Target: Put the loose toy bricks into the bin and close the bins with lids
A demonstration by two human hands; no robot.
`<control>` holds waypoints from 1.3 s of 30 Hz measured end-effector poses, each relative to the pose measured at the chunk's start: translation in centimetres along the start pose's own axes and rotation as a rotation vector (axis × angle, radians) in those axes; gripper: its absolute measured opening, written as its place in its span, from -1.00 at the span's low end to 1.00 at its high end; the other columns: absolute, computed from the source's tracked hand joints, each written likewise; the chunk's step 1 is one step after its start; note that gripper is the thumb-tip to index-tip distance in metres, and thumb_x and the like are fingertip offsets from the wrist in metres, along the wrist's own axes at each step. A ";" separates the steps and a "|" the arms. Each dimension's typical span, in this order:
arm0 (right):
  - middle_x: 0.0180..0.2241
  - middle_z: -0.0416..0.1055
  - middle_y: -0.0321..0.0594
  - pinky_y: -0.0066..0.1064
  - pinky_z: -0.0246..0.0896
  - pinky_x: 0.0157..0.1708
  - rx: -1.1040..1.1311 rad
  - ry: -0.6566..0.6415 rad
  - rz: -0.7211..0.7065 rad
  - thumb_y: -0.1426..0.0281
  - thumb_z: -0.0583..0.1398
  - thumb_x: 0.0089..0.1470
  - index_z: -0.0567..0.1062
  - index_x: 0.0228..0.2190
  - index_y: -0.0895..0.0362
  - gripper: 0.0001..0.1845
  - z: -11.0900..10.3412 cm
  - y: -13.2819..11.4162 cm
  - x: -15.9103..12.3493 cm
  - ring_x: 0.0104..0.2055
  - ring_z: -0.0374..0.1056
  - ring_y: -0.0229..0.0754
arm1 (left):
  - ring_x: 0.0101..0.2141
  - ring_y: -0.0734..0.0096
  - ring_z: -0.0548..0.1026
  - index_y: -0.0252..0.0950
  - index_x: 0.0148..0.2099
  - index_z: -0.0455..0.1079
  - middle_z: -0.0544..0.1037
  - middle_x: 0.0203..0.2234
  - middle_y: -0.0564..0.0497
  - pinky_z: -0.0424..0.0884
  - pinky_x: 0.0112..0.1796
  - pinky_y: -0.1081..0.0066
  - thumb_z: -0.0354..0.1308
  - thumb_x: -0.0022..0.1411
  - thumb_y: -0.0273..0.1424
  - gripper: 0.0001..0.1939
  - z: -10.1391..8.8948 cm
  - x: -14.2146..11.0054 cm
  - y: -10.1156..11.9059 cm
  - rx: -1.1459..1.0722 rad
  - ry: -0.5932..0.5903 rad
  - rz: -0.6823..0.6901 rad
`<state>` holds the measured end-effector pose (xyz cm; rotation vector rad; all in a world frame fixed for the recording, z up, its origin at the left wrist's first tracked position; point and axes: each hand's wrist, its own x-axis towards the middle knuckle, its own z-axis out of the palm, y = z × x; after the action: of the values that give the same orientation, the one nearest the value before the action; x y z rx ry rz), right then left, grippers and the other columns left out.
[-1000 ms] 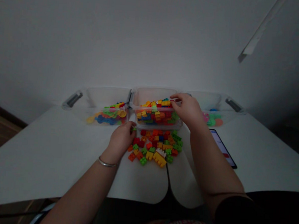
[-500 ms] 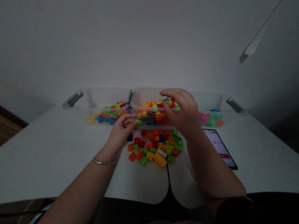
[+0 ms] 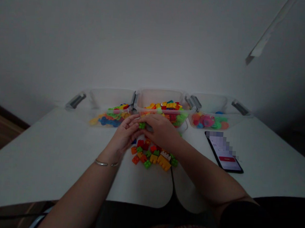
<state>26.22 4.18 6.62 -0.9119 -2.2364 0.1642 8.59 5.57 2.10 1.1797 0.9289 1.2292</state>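
Observation:
My left hand [image 3: 124, 134] and my right hand [image 3: 160, 131] meet in front of the middle clear plastic bin [image 3: 164, 97]. A small green plastic brick [image 3: 141, 125] sits between their fingers, and both hands appear to grip it. That bin holds a heap of multicoloured bricks [image 3: 165, 111]. Below my hands lies a loose pile of red, orange, yellow and green bricks [image 3: 150, 157], partly hidden by my right wrist.
A clear bin of colourful flat toy pieces [image 3: 108, 116] stands at the back left, and a bin of pink, green and orange round pieces [image 3: 209, 121] at the back right. A smartphone [image 3: 224, 152] lies on the white table [image 3: 49, 156] to the right.
My right hand has come down from above the middle bin and moved left to join my left hand. The green brick, earlier in my left fingers, now sits between both hands.

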 end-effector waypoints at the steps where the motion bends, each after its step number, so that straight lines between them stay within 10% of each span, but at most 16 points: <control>1: -0.05 0.55 -0.07 -0.17 0.27 0.11 -0.003 -0.003 0.004 0.52 0.23 0.13 0.53 -0.11 0.13 -0.73 0.0 0.0 0.0 0.05 0.42 -0.07 | -0.09 0.28 0.60 -0.21 0.04 0.34 0.57 0.00 -0.11 0.59 -0.19 0.39 0.35 0.09 -0.13 -0.48 0.0 0.0 0.0 0.023 -0.005 0.003; 17: -0.13 0.58 -0.13 -0.27 0.31 -0.02 0.035 0.045 0.028 0.49 0.25 0.11 0.56 -0.17 0.14 -0.79 -1.2 0.6 0.3 -0.07 0.45 -0.13 | -0.19 0.30 0.61 -0.26 0.10 0.36 0.58 -0.01 -0.16 0.57 -0.20 0.33 0.35 0.07 -0.13 -0.41 -0.2 0.0 -0.4 0.073 -0.037 0.045; 27: -0.19 0.56 -0.14 -0.24 0.35 -0.13 -0.219 0.337 0.314 0.45 0.21 0.07 0.56 -0.19 0.10 -0.76 -6.8 3.2 0.0 -0.25 0.47 -0.13 | -0.23 0.21 0.53 -0.30 -0.03 0.54 0.59 -0.24 -0.12 0.47 -0.12 0.24 0.10 0.24 -0.32 -0.68 -2.6 -0.4 -0.4 1.036 0.052 0.251; 39: -0.21 0.62 -0.05 -0.09 0.38 -0.06 -0.359 0.181 0.513 0.45 0.22 0.05 0.64 -0.16 0.14 -0.70 -6.8 6.1 0.0 -0.20 0.52 0.01 | -0.20 0.12 0.57 -0.31 -0.06 0.53 0.61 -0.22 -0.20 0.45 -0.09 0.25 0.08 0.31 -0.22 -0.67 -4.1 -0.8 0.1 1.502 -0.003 0.058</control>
<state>34.11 7.71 9.50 -1.6180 -1.8543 -0.0911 4.46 5.36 1.42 2.3135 1.9134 0.3834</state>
